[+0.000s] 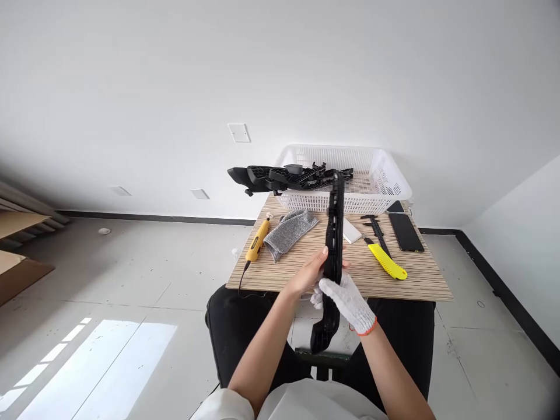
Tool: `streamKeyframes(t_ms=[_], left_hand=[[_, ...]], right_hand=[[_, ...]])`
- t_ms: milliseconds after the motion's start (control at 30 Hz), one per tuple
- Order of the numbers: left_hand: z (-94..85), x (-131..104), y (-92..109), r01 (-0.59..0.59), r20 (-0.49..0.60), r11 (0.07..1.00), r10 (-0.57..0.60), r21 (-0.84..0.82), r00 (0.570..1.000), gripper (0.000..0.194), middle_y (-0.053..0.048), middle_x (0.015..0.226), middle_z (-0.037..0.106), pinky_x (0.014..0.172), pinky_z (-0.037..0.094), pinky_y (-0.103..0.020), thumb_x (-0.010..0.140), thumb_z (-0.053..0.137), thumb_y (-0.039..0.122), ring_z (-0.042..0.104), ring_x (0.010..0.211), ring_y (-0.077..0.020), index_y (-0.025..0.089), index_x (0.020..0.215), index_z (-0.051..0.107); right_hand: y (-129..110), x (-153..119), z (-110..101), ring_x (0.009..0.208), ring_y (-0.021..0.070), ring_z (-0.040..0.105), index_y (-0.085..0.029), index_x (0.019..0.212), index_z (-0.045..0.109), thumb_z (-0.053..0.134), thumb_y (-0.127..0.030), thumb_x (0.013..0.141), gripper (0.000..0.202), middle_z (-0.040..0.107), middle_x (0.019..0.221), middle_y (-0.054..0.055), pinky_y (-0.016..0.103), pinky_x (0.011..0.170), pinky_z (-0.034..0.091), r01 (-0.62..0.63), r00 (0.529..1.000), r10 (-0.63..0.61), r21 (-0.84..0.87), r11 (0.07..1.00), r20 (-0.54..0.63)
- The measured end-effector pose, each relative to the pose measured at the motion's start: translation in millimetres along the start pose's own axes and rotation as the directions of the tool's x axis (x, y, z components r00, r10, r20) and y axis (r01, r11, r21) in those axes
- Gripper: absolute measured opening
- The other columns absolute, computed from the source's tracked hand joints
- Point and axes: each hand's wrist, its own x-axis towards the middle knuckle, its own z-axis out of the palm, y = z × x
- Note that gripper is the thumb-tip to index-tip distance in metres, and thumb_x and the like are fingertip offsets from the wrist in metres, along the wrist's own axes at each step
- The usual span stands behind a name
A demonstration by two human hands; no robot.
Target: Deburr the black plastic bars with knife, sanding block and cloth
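Note:
A long black plastic part (335, 233) with a ribbed face and a curved lower end is held upright in front of me, over the table's near edge. My left hand (312, 271), bare, grips it from the left side, thumb against the part. Below and to the right, my right hand (347, 297) wears a white knit glove with an orange cuff and wraps round the same part. Some fingers of both hands are hidden behind it. The part's upper end overlaps the front of a white plastic basket (389, 185).
More black plastic parts (280, 178) lie in the basket, sticking out leftward. On the striped table (271, 280) are a yellow corded rotary tool (257, 242), a grey cloth (289, 233), a white block (350, 231), black calipers (378, 235), a yellow utility knife (387, 261) and a phone (406, 231).

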Motion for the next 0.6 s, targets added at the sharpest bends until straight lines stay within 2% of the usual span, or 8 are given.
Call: streamKeyframes(t_ms=[100,200,233,300,367,467,533,600], left_hand=[[11.0,5,-9,-0.040,-0.003,0.995,0.040,-0.093,0.999,0.061,-0.012,0.094,0.072,0.085,0.051,-0.035,0.096,0.040,0.066,0.067,0.093,-0.0237,0.015,0.117,0.065],[9.9,6,-12,-0.073,-0.104,0.986,0.058,-0.153,0.993,0.057,-0.010,0.085,0.069,0.080,0.052,-0.032,0.094,0.044,0.067,0.065,0.082,-0.0200,0.014,0.100,0.065],[8.4,5,-13,-0.065,-0.144,0.978,0.037,-0.198,0.989,0.056,-0.009,0.083,0.067,0.077,0.053,-0.032,0.092,0.046,0.068,0.065,0.078,-0.0189,0.015,0.098,0.063],[6.1,5,-15,-0.046,-0.213,0.956,-0.017,-0.289,0.977,0.054,-0.006,0.084,0.065,0.071,0.055,-0.033,0.090,0.050,0.069,0.064,0.072,-0.0173,0.017,0.099,0.058],[5.9,4,-18,-0.038,-0.248,0.941,-0.049,-0.335,0.968,0.052,-0.004,0.085,0.064,0.064,0.057,-0.034,0.088,0.052,0.070,0.062,0.067,-0.0161,0.019,0.100,0.052],[8.4,3,-22,-0.044,-0.256,0.934,-0.052,-0.354,0.965,0.049,-0.002,0.082,0.061,0.056,0.055,-0.031,0.090,0.050,0.068,0.057,0.061,-0.0135,0.020,0.099,0.046],[9.7,2,-24,-0.044,-0.266,0.935,-0.054,-0.351,0.963,0.048,-0.001,0.083,0.060,0.055,0.054,-0.028,0.092,0.048,0.067,0.055,0.062,-0.0121,0.020,0.099,0.045],[9.7,0,-24,-0.052,-0.281,0.941,-0.047,-0.334,0.959,0.046,-0.001,0.085,0.059,0.059,0.054,-0.027,0.093,0.046,0.066,0.056,0.065,-0.0115,0.020,0.100,0.045]], right_hand=[[-11,-11,-11,0.081,0.0223,0.057,-0.024,0.085,0.060,0.071,-0.046,0.082,0.025,0.061,0.083,0.004,0.037,0.077,0.050,0.073,0.996,-0.065,-0.181,0.981,0.054],[-30,-25,-32,0.078,0.0218,0.060,-0.023,0.088,0.065,0.060,-0.052,0.091,0.029,0.064,0.083,0.004,0.037,0.075,0.050,0.054,0.988,0.010,-0.409,0.911,0.152],[-36,-29,-40,0.082,0.0219,0.062,-0.024,0.096,0.067,0.058,-0.053,0.092,0.032,0.067,0.089,0.004,0.037,0.077,0.051,0.029,0.994,0.022,-0.445,0.895,0.110],[-44,-33,-60,0.091,0.0222,0.066,-0.025,0.112,0.067,0.057,-0.057,0.091,0.039,0.070,0.106,0.005,0.037,0.083,0.052,-0.015,0.994,-0.044,-0.538,0.843,-0.097],[-45,-32,-80,0.104,0.0225,0.065,-0.026,0.123,0.065,0.056,-0.057,0.092,0.045,0.067,0.123,0.005,0.039,0.093,0.050,-0.025,0.917,-0.251,-0.672,0.740,-0.310],[-35,-24,-107,0.119,0.0261,0.058,-0.028,0.120,0.067,0.056,-0.054,0.093,0.039,0.064,0.131,0.003,0.042,0.097,0.048,-0.093,0.770,-0.520,-0.872,0.480,-0.369],[-23,-19,-119,0.122,0.0285,0.055,-0.029,0.121,0.067,0.056,-0.053,0.092,0.039,0.063,0.134,0.003,0.043,0.093,0.050,-0.160,0.738,-0.579,-0.922,0.351,-0.348],[-10,-16,-126,0.122,0.0298,0.055,-0.027,0.124,0.065,0.056,-0.053,0.092,0.042,0.062,0.134,0.004,0.043,0.091,0.050,-0.217,0.729,-0.589,-0.933,0.286,-0.350]])
